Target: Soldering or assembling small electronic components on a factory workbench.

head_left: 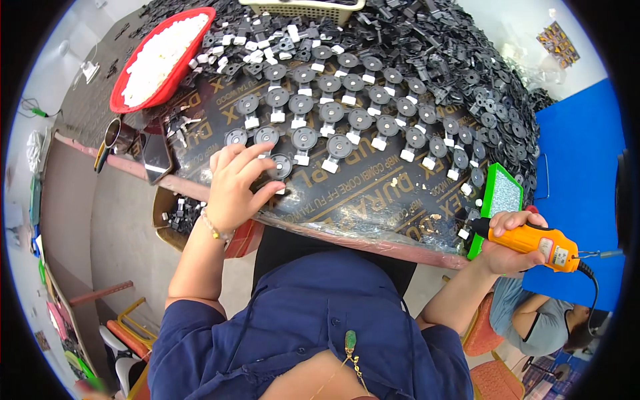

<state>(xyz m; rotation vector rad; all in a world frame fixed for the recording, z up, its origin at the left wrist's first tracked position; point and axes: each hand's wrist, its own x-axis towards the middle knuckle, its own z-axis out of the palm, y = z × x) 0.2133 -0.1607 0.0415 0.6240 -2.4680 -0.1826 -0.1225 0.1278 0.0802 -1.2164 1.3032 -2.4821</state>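
My left hand (235,185) is over the left end of the rows, its thumb and fingers spread around a black disc part (283,168) lying on the table. Whether the fingertips press on that part, I cannot tell. In my right hand (510,248) is an orange electric screwdriver (539,244) with a black cord, its dark nose pointing left over the edge of a green tray (492,185) of small silvery pieces. Several rows of black disc parts with white blocks (331,112) cover the middle of the table.
A red basket (119,100) of white blocks stands far left, and a beige basket (303,8) at the back. Black parts (427,40) are heaped behind and to the right. A mug (121,135) and phone (159,159) are at the left edge. Another person (543,327) sits at right.
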